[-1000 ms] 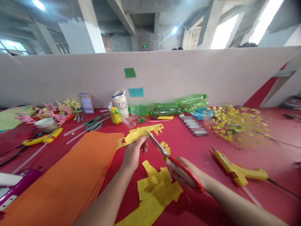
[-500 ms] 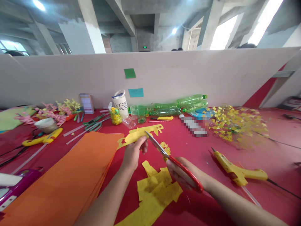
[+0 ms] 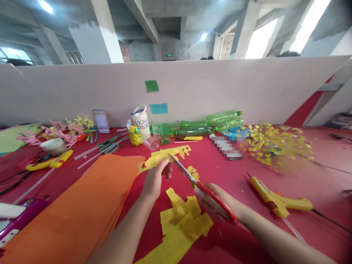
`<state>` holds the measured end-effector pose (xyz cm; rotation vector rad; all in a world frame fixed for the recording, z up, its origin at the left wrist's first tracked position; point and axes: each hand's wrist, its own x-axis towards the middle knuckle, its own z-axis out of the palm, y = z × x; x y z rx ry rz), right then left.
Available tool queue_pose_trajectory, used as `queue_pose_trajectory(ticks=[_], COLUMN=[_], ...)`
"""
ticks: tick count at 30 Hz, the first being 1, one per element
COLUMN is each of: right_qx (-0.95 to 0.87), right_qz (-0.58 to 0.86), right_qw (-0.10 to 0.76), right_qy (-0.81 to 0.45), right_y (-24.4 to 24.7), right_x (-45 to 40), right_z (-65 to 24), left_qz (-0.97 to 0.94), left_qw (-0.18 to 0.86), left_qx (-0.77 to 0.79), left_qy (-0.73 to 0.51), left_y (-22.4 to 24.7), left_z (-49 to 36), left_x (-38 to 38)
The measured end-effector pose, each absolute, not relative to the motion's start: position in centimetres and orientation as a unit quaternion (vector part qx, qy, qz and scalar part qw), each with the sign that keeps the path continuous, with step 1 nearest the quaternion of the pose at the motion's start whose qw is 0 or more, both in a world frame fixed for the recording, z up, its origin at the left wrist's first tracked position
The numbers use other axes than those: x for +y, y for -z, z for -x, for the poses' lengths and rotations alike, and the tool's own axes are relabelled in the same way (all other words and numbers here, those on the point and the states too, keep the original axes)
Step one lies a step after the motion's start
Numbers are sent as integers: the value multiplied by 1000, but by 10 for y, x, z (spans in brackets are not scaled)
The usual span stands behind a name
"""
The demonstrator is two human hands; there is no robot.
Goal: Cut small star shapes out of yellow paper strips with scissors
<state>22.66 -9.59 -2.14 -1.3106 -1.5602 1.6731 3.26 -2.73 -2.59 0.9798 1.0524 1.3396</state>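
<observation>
My left hand pinches a yellow paper strip between thumb and fingers, above the red table. In my right hand are red-handled scissors, their blades pointing up and left with the tips at the strip's edge, close to my left fingertips. Behind the strip lies yellow scrap with star-shaped holes. A small pile of yellow stars rests beyond the scissor blades. Between my forearms are overlapping yellow paper pieces with faint drawn lines.
Orange sheets cover the left side. A yellow glue gun lies at right, below a cluster of yellow stars. Green bottles, a white cup and a yellow cutter stand or lie along the back.
My left hand and the strip have shifted very slightly, and the scissor tips have moved a little left. The rest looks the same.
</observation>
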Motion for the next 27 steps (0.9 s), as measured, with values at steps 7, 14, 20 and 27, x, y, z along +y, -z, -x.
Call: queue_pose_trajectory(ticks=[7, 14, 20, 27], right_qx=[-579, -590, -579, -549], right_qz=[473, 467, 477, 434], right_qw=[255, 245, 246, 285], right_qy=[-613, -611, -614, -655], right_y=[24, 22, 18, 31], right_x=[-95, -95, -96, -102], right_z=[-228, -227, -227, -216], left_qz=[-470, -464, -468, -415], left_qw=[510, 486, 492, 475], left_qx=[486, 522, 505, 513], left_qy=[-532, -525, -532, -583], left_y=[27, 26, 27, 29], left_z=[-30, -39, -37, -48], left_x=[-30, -40, -37, -45])
